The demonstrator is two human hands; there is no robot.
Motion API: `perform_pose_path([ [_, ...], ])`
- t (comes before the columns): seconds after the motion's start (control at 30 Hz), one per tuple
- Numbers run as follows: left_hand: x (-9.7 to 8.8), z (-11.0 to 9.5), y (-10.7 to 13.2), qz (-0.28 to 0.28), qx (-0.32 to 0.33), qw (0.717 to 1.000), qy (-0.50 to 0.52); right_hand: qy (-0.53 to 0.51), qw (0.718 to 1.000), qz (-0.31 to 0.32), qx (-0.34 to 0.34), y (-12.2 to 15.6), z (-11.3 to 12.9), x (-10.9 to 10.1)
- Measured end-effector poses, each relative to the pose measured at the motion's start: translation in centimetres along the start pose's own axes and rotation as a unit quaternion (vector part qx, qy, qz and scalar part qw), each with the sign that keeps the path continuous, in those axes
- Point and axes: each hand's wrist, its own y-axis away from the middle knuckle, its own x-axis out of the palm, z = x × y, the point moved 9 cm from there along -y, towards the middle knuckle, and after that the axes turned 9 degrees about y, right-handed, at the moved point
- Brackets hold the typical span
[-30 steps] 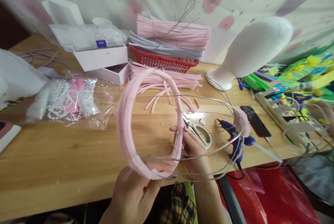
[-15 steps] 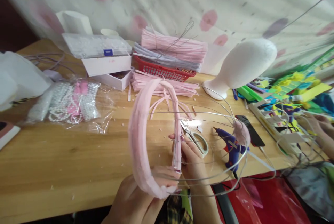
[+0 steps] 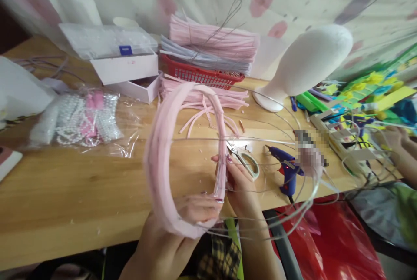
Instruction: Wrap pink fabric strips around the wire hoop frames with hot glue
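Observation:
A round wire frame [image 3: 159,149] stands on edge in front of me, its wide rim wrapped in pink fabric. Thin bare wires run from the rim to a pink padded knob [image 3: 311,158] at the right. My left hand [image 3: 176,228] is closed around the bottom of the rim, fingers inside the ring. On the rim's right side, my right hand [image 3: 241,184] pinches the pink strip between thumb and fingers. Just beyond the right hand lie scissors [image 3: 249,162] on the table. A blue glue gun [image 3: 288,169] rests behind the wires.
Bundles of pink strips [image 3: 211,36] lie on a red basket [image 3: 202,73] at the back. A white foam head [image 3: 309,67] stands right of it. Bagged beads [image 3: 87,119] and white boxes [image 3: 125,69] are at left. Another person's hand [image 3: 391,145] is at far right.
The frame has shifted slightly left and its ring has turned a little, with both hands still gripping it. The background sits higher in view as the camera tilted down.

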Motion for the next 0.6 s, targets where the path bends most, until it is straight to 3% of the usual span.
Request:
perform_pose_path([
  [0.1,-1.2,0.6,-0.4,-0.112,-0.044,0.989,0.082,-0.009,1.0,-0.005,-0.008,-0.1,0.0,-0.4],
  [0.2,-1.9,2.9,-0.1,-0.232,-0.154,0.938,0.207,-0.022,1.0,0.014,-0.011,-0.5,0.0,0.0],
  [0.27,-2.2,4.2,0.1,-0.281,-0.203,0.902,0.258,-0.032,0.999,0.039,-0.009,-0.6,0.1,0.7],
  [0.37,-2.9,5.3,0.0,-0.312,-0.226,0.878,0.283,-0.047,0.996,0.08,-0.014,-0.7,0.4,1.7],
  [0.6,-3.3,5.5,-0.1,-0.311,-0.222,0.871,0.31,-0.065,0.992,0.103,-0.028,-0.6,0.4,2.1],
])
